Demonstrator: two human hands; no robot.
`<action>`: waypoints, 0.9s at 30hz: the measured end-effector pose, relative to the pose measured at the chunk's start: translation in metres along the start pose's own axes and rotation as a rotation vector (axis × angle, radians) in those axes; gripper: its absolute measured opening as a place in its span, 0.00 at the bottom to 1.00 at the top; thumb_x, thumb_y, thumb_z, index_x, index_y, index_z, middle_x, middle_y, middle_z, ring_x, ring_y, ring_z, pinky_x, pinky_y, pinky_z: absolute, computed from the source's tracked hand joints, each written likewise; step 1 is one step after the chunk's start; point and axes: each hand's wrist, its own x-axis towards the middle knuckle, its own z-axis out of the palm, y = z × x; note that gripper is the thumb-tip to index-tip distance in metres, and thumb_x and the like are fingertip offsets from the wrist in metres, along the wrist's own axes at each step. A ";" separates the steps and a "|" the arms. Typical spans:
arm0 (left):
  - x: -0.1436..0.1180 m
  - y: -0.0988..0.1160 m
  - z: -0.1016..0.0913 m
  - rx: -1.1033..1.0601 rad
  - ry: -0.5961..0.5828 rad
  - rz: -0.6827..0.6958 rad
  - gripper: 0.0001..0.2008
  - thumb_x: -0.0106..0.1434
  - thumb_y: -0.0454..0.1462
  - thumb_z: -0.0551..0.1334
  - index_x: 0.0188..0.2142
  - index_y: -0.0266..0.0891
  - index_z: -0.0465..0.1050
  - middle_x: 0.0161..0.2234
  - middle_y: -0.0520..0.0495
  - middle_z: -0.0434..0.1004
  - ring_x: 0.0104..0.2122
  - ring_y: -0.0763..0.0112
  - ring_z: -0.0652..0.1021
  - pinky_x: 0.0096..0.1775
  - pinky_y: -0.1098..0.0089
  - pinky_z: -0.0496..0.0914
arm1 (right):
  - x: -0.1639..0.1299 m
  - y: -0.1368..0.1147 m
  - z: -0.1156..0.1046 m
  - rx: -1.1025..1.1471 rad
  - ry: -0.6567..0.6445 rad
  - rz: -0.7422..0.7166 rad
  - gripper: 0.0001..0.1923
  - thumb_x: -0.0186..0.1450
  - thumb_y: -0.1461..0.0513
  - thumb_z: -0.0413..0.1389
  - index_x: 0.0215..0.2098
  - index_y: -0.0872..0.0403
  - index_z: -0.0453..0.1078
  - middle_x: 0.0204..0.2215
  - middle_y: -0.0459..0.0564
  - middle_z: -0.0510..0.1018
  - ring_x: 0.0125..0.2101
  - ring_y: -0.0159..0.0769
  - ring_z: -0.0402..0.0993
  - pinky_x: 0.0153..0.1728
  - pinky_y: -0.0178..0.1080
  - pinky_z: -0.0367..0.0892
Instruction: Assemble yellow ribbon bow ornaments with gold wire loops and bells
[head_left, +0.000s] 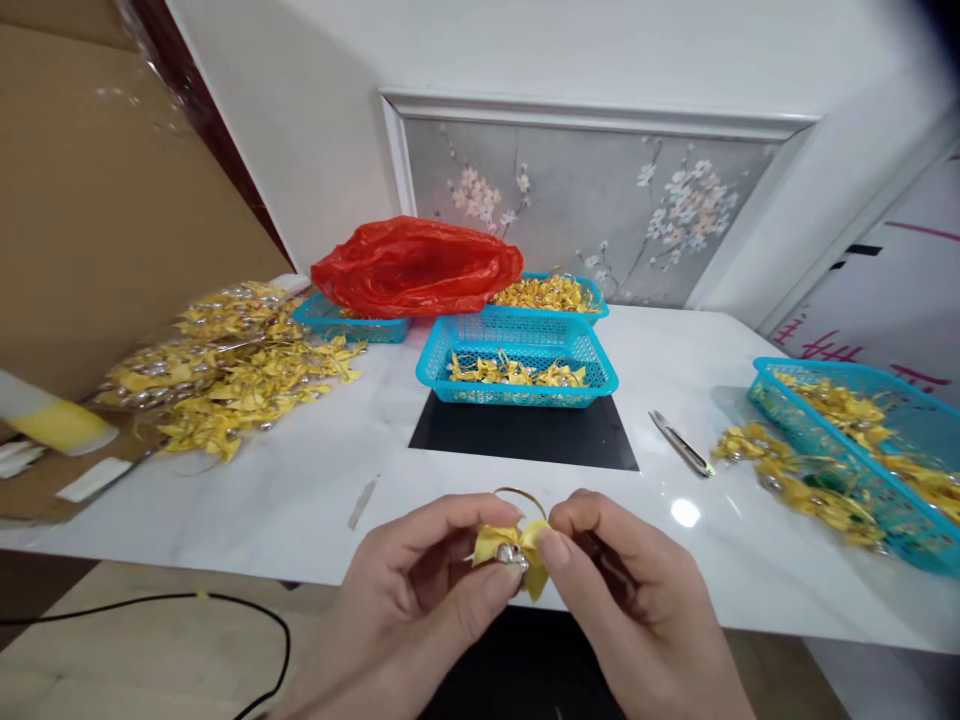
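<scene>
Between my two hands, just above the table's front edge, is a yellow ribbon bow point(535, 575) with a silvery bell-like bead at its middle and a thin gold loop rising behind it. My left hand point(427, 580) pinches the bow's left side, thumb against the silvery bead. With thumb and forefinger my right hand point(630, 590) grips the bow's right wing. Its other fingers are curled and partly hidden. Beyond the hands, a blue basket point(517, 395) holding several similar yellow bows point(517, 372) stands on a black mat point(525, 440).
Thread snips point(681, 443) lie right of the mat. Loose yellow bows point(802, 485) lie beside another blue basket point(832, 450) at right. Left is a heap of bows point(240, 390), some bagged. A red plastic bag point(416, 265) covers part of the rear baskets.
</scene>
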 end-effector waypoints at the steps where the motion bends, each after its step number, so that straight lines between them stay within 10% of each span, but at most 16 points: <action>1: 0.001 0.000 -0.001 -0.027 -0.025 -0.021 0.08 0.51 0.39 0.75 0.33 0.45 0.84 0.29 0.52 0.83 0.30 0.75 0.79 0.34 0.83 0.74 | 0.000 0.000 0.000 0.007 0.000 -0.001 0.14 0.68 0.54 0.55 0.27 0.53 0.67 0.22 0.42 0.67 0.22 0.27 0.61 0.21 0.31 0.55; 15: 0.015 -0.014 -0.016 -0.538 -0.034 -0.400 0.14 0.45 0.30 0.78 0.34 0.35 0.84 0.27 0.47 0.84 0.25 0.77 0.81 0.31 0.82 0.78 | -0.010 0.021 0.001 0.061 0.101 -0.196 0.13 0.74 0.61 0.46 0.54 0.42 0.65 0.31 0.44 0.75 0.15 0.22 0.56 0.14 0.29 0.53; 21: 0.016 -0.015 -0.016 -0.742 -0.018 -0.444 0.15 0.45 0.22 0.75 0.34 0.33 0.83 0.28 0.43 0.85 0.27 0.70 0.84 0.31 0.78 0.80 | 0.002 0.013 -0.002 -0.339 0.071 -0.544 0.09 0.68 0.70 0.51 0.37 0.52 0.70 0.25 0.44 0.74 0.24 0.27 0.73 0.26 0.28 0.69; 27: 0.019 -0.009 -0.011 -0.876 0.121 -0.482 0.19 0.65 0.20 0.52 0.32 0.30 0.82 0.26 0.38 0.83 0.23 0.70 0.84 0.28 0.76 0.80 | 0.011 0.005 0.004 -0.409 0.236 -0.712 0.10 0.65 0.72 0.57 0.37 0.54 0.77 0.27 0.45 0.67 0.24 0.25 0.68 0.21 0.28 0.65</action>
